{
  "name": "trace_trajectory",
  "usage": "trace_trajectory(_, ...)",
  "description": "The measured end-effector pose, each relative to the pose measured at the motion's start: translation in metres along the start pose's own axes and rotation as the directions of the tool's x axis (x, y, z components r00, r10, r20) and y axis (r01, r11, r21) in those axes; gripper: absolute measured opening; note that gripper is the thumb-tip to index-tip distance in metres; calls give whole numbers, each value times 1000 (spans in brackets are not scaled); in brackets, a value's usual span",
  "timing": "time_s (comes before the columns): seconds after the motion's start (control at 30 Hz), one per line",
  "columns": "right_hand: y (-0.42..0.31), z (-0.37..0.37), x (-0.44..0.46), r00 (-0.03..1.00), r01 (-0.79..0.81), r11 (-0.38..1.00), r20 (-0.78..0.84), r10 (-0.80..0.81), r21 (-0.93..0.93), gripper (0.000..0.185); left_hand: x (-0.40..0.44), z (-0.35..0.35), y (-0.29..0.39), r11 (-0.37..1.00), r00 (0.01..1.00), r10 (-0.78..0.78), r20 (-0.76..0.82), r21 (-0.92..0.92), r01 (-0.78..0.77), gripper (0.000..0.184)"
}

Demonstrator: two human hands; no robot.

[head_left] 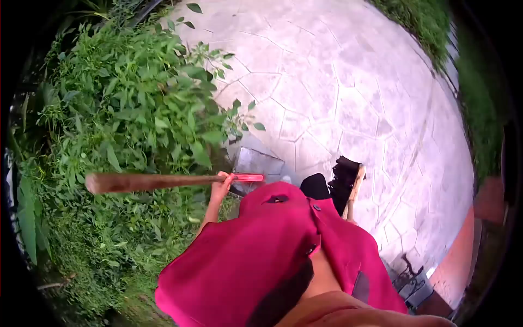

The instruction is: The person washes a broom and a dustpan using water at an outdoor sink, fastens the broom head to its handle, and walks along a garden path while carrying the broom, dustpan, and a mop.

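Note:
My left hand (pixel 222 182) is closed round the wooden shaft (pixel 152 183) of a long-handled tool. The shaft lies level across the view, its thick end out to the left over the plants. Just right of the hand is the tool's red end piece (pixel 250 178). A grey square plate (pixel 259 162) sits beside that red part; I cannot tell whether the two are joined. At my right side is a broom (pixel 357 188) with a pale wooden part and dark bristles (pixel 343 177). My right hand (pixel 350 219) is at its lower end, mostly hidden by my shirt.
Dense leafy plants (pixel 131 109) fill the left side, some leaves reaching over the pale stone paving (pixel 338 92). A dark shoe (pixel 315 187) shows below my shirt (pixel 261 234). Grass (pixel 419 27) borders the paving at upper right. A grey object (pixel 414 289) stands at lower right.

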State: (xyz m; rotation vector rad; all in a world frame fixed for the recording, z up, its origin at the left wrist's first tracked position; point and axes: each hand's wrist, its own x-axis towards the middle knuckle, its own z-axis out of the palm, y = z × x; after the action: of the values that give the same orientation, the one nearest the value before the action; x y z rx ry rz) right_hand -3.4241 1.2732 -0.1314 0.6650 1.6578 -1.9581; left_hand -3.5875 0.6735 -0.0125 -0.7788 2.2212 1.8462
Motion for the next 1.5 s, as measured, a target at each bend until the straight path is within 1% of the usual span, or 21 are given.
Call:
trace_trajectory(0.03,-37,11,-6,991,98,922,-44,-124,-375,14,15,-2,10,999,1000,-3,-15,36,4,22)
trace_trajectory(0.1,-74,11,37,961,193,693,-10,-277,-695,19,47,25,28,992,993,120,0,30,-120,22)
trace_trajectory(0.23,-186,2,199,996,-51,897,-87,14,-438,17,155,79,61,999,998,-9,-68,45,12,21)
trace_trajectory(0.37,-322,7,362,967,-253,949,-58,246,-189,15,259,115,106,985,986,73,-151,163,-48,20)
trace_trajectory(0.43,-392,14,427,957,-287,940,-24,288,-185,14,300,130,141,998,968,67,-241,33,-61,19)
trace_trajectory(0.6,-540,47,571,934,-311,885,61,352,-348,13,395,138,208,1000,917,20,-399,7,-19,16)
trace_trajectory(0.63,-566,56,603,914,-339,898,128,385,-282,13,424,137,218,1000,906,5,-423,23,5,17)
trace_trajectory(0.67,-586,69,646,653,-757,565,391,649,327,15,457,133,226,1000,899,-2,-438,21,12,17)
trace_trajectory(0.7,-594,84,685,639,-769,558,390,663,313,15,493,122,235,999,892,-5,-453,-38,-14,18)
trace_trajectory(0.77,-626,101,771,775,-629,735,124,620,253,14,562,112,247,991,875,2,-484,-115,-66,19)
trace_trajectory(0.87,-716,155,855,779,-625,768,59,624,137,12,641,95,269,969,831,-124,-542,-247,-17,14)
trace_trajectory(0.9,-780,216,855,736,-675,722,72,674,152,12,673,89,258,984,784,69,-616,-86,-154,15)
trace_trajectory(0.97,-836,275,881,878,-452,863,61,475,-224,16,711,69,292,989,790,4,-613,-114,-94,15)
trace_trajectory(1.07,-899,346,954,932,-256,834,103,347,-489,21,776,41,343,931,735,-243,-633,-364,-6,14)
trace_trajectory(1.13,-932,390,1022,941,-177,816,148,303,-550,23,833,18,368,923,701,-258,-665,-384,-24,14)
trace_trajectory(1.23,-1014,492,1136,959,74,572,217,185,-817,23,930,-5,402,908,618,-324,-716,-419,-9,14)
trace_trajectory(1.27,-1038,532,1180,959,177,477,261,114,-861,24,963,-12,409,907,576,-337,-744,-420,-12,14)
trace_trajectory(1.37,-1073,615,1262,876,294,523,444,188,-800,15,1018,-41,446,909,507,-318,-801,-410,-77,14)
trace_trajectory(1.4,-1089,648,1288,874,-86,746,309,375,-660,8,1033,-52,456,902,469,-349,-811,-427,-68,14)
trace_trajectory(1.43,-1108,688,1303,780,-469,785,227,583,-404,3,1048,-64,472,892,432,-382,-817,-448,-58,15)
trace_trajectory(1.5,-1146,769,1321,787,-407,781,252,563,-473,11,1079,-86,488,862,383,-424,-820,-496,-107,16)
